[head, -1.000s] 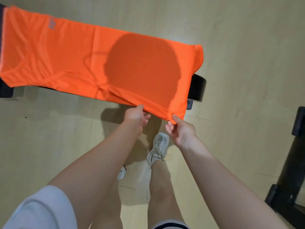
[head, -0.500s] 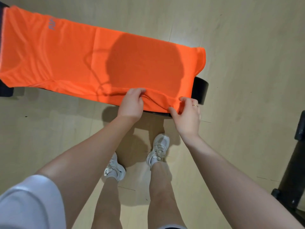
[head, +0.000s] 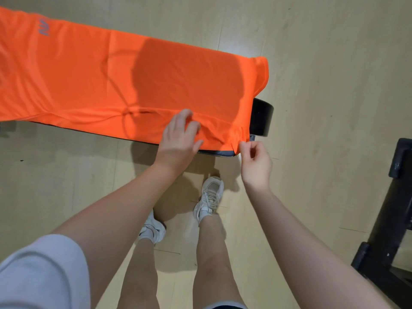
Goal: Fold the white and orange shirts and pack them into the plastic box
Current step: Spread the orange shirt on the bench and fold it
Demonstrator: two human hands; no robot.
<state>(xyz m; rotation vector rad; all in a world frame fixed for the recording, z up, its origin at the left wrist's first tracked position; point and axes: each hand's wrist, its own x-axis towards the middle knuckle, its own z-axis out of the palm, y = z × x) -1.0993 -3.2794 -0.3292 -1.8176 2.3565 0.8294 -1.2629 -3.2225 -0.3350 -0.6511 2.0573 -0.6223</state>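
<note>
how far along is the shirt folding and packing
Early. Done: the orange shirt lies spread along the black bench, its near edge turned up. In hand: the left hand rests on that edge; the right hand pinches the corner. Left: finishing the fold; no white shirt or plastic box is in view.

Left grip (head: pixel 179 139) flat with fingers spread, right grip (head: pixel 256 159) in a fingertip pinch.
</note>
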